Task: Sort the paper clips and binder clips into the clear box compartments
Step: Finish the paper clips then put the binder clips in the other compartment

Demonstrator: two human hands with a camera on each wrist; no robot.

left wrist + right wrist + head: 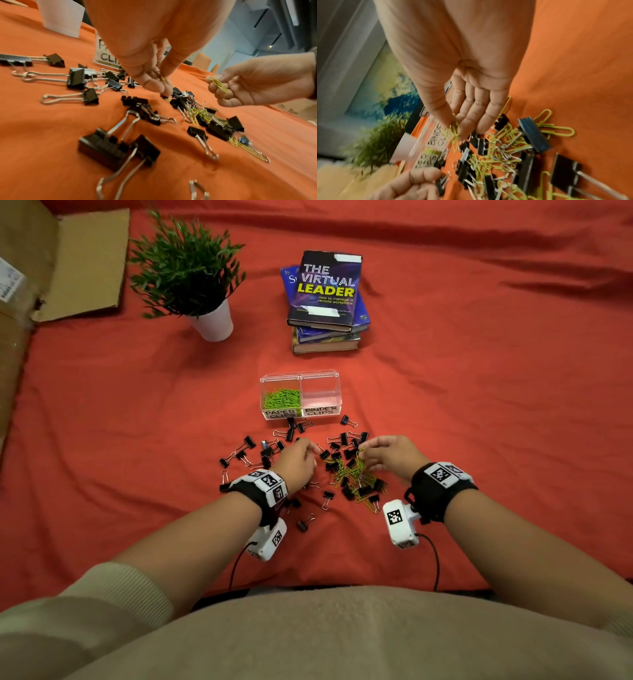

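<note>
We see the clear box [300,395] at frame centre in the head view, long axis running left-right, labels facing us. Its left compartment, marked PAPER CLIPS, holds green paper clips [281,398]; the right one, marked BINDER CLIPS, shows only its clear floor. Red cloth [479,405] lies open to the right of the box and between the box and the book stack [325,302] above it. The potted plant [191,275] sits upper left, well apart from the box, and cardboard [78,265] fills the far upper left corner.

Black binder clips [246,451] scatter just below the box, their wire handles pointing every way, a few nearly touching its front wall. A tangled pile of green paper clips and binder clips [356,481] lies lower right of centre.

Our left hand [296,462] hovers low over the scatter, fingertips pinched on a yellow-green paper clip [162,79], seen in the left wrist view. Our right hand [390,455] pinches a small bunch of paper clips [219,85] between thumb and fingers, above the tangled pile; the bunch slants down to the right in the left wrist view. The right wrist view is blurred.
</note>
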